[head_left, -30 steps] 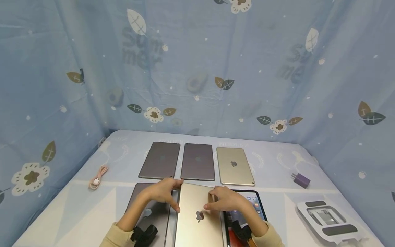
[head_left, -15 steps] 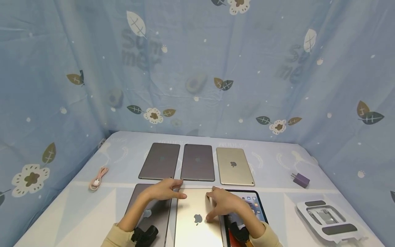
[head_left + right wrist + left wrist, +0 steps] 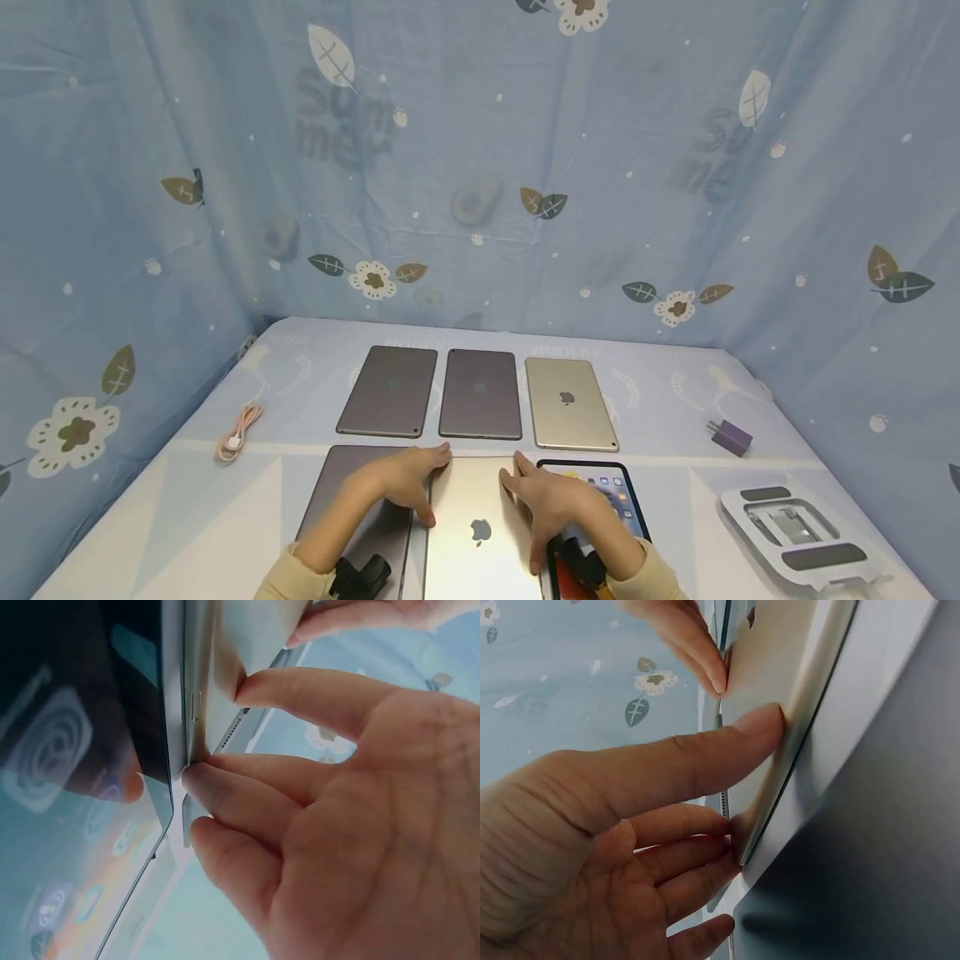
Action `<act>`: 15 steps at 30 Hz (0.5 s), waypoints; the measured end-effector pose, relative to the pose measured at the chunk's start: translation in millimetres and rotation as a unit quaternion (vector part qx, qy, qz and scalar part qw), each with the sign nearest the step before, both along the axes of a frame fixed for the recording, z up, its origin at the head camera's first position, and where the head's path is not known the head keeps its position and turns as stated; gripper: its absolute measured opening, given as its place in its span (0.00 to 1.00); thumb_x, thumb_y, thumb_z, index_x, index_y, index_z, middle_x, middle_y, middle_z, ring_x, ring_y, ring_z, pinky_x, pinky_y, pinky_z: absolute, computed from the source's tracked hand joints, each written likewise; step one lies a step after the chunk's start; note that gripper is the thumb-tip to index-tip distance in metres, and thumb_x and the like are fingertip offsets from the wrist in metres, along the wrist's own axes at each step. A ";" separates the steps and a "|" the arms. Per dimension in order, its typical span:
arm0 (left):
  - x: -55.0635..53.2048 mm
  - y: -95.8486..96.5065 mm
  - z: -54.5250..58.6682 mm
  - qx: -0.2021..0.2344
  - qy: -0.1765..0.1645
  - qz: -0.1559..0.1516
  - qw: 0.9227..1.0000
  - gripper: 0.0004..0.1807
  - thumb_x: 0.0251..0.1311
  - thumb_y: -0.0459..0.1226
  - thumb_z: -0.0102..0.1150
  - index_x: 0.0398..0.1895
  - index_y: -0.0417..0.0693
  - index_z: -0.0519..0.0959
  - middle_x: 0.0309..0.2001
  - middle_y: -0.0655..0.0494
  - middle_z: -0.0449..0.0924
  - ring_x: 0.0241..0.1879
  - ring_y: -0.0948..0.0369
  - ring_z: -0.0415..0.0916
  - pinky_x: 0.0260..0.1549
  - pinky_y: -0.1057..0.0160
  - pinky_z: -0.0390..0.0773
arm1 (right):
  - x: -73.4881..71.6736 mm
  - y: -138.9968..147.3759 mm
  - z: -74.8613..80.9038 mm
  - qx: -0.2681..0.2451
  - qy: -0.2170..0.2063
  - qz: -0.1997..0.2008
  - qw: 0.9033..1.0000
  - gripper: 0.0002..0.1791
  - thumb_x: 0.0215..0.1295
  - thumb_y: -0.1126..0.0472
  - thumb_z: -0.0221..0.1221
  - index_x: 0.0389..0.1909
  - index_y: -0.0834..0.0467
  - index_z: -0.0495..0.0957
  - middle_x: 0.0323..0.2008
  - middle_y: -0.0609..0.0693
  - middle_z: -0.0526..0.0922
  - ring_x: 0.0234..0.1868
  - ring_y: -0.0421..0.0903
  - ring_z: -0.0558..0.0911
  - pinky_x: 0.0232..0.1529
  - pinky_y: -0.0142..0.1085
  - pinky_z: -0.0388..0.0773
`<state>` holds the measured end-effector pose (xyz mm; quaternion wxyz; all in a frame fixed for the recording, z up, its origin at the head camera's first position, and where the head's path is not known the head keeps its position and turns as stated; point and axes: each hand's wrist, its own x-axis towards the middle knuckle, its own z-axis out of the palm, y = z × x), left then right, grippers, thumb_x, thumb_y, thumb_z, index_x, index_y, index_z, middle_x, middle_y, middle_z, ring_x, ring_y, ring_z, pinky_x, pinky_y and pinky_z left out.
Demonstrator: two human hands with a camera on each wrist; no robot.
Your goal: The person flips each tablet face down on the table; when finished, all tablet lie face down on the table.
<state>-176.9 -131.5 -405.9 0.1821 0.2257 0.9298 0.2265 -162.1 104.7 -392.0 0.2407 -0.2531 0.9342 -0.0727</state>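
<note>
A gold tablet [image 3: 453,554] with an apple logo lies back-up in front of the person. My left hand [image 3: 393,483] has fingertips at its far left corner and the thumb along its left edge. The left wrist view shows that thumb [image 3: 761,727] extended over the gold edge. My right hand [image 3: 558,508] is spread at the far right corner, index finger [image 3: 300,686] touching the gold back, the other fingertips at the edge. Left of it lies a large dark grey tablet [image 3: 382,533]; right of it, a tablet with its screen lit [image 3: 626,500], partly hidden by the right arm.
Behind stand in a row two dark grey tablets [image 3: 393,387] [image 3: 480,396] and a smaller gold one [image 3: 566,417], all lying flat. A pink cable [image 3: 236,433] lies at left. At right are a purple charger plug [image 3: 731,438] and a white folding stand [image 3: 798,537].
The gold tablet's far edge has come down slightly toward the person and now lies flat. My right thumb has slid off its back toward the right edge; my left thumb has drawn back to the left edge.
</note>
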 end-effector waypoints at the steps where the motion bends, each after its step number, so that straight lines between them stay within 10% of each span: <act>1: 0.7 0.9 0.6 -0.006 0.003 0.000 1.000 0.52 0.33 0.35 0.81 0.68 0.36 0.66 0.72 0.43 0.60 0.70 0.46 0.61 0.67 0.49 0.64 | 1.5 0.0 0.1 0.007 0.004 0.007 1.000 0.67 0.26 0.52 0.82 0.73 0.57 0.58 0.75 0.64 0.48 0.72 0.59 0.60 0.63 0.48 0.71; 15: 2.3 0.3 -1.2 -0.005 0.019 0.003 1.000 0.51 0.32 0.34 0.81 0.66 0.36 0.68 0.71 0.44 0.62 0.69 0.45 0.63 0.66 0.47 0.64 | 9.3 -0.1 -7.3 0.062 0.053 0.055 0.995 0.78 0.17 0.46 0.83 0.75 0.58 0.48 0.75 0.65 0.42 0.74 0.59 0.57 0.66 0.40 0.69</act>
